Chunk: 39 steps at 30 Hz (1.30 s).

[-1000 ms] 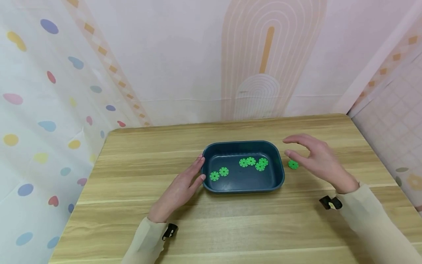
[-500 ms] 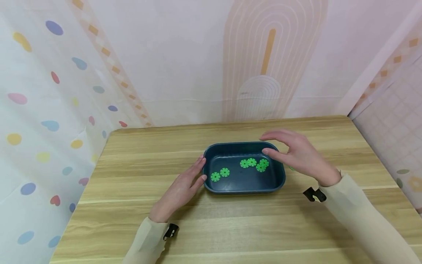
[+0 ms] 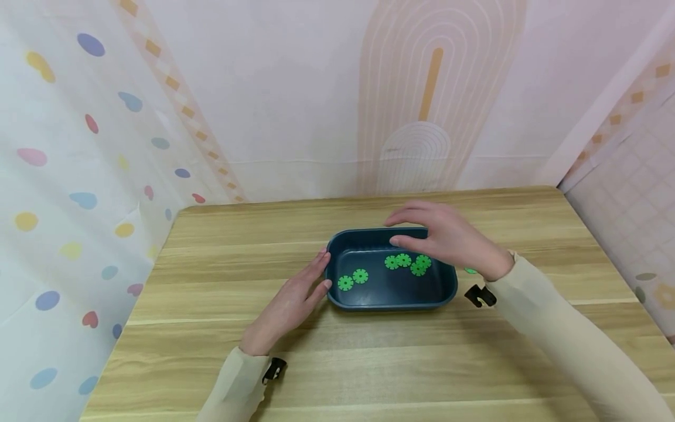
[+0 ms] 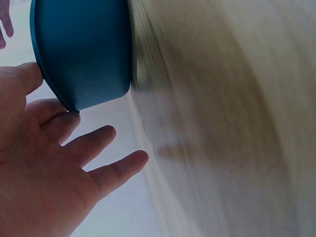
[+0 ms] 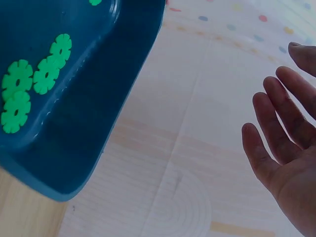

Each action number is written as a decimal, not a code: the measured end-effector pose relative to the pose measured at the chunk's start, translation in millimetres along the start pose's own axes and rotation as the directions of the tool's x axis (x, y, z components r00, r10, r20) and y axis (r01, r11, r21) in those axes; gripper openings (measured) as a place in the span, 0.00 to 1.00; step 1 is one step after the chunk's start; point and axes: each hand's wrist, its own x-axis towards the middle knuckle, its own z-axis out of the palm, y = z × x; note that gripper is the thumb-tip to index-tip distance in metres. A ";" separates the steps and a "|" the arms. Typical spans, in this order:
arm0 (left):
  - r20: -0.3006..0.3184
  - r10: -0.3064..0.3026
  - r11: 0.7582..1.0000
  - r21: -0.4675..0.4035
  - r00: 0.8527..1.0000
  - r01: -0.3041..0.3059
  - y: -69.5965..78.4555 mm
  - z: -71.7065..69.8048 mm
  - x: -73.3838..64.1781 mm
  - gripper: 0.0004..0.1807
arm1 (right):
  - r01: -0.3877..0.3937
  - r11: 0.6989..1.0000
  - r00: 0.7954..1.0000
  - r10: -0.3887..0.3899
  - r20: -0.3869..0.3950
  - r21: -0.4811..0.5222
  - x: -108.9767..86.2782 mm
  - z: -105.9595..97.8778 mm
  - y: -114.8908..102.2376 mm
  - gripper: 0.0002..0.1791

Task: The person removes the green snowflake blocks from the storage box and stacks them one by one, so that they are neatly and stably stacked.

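Observation:
A dark blue rectangular tub (image 3: 392, 306) with raised walls stands on the wooden table. Inside lie several green notched plastic discs, snowflake building pieces, with one pair (image 3: 353, 279) toward the left and a small cluster (image 3: 418, 269) toward the right. My left hand (image 3: 287, 305) rests its thumb and fingertips against the tub's left end, fingers spread in the left wrist view. My right hand (image 3: 440, 234) hovers over the tub's far right part, thumb and fingers apart, nothing between them. The right wrist view shows its palm (image 5: 301, 182) bare.
Another green disc (image 3: 470, 271) lies on the table right of the tub, mostly hidden behind my right wrist. A patterned cloth (image 3: 295, 117) hangs behind the wooden table (image 3: 237, 252), with more patterned cloth at both sides. Black straps (image 3: 481, 296) show at the sleeves.
My right hand has moved left from beside the loose disc to above the tub, and its wrist now covers most of that disc. The left hand stays at the tub's end.

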 end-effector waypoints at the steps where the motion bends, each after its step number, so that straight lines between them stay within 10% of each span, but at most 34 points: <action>1: 0.000 0.001 1.000 -0.001 1.000 -0.001 -0.1 0.1 0.1 0.33 | 0.000 1.000 1.000 0.000 0.011 0.004 2.4 0.7 0.1 0.17; 18: -0.007 0.008 1.000 -0.007 1.000 -0.008 -1.4 0.7 -0.8 0.33 | -0.010 0.999 0.940 -0.006 0.340 0.044 41.1 28.0 14.4 0.19; 39: 0.011 0.012 1.000 -0.011 1.000 -0.012 1.1 1.7 0.2 0.33 | -0.026 0.998 0.865 -0.005 0.502 0.055 49.8 76.6 36.3 0.20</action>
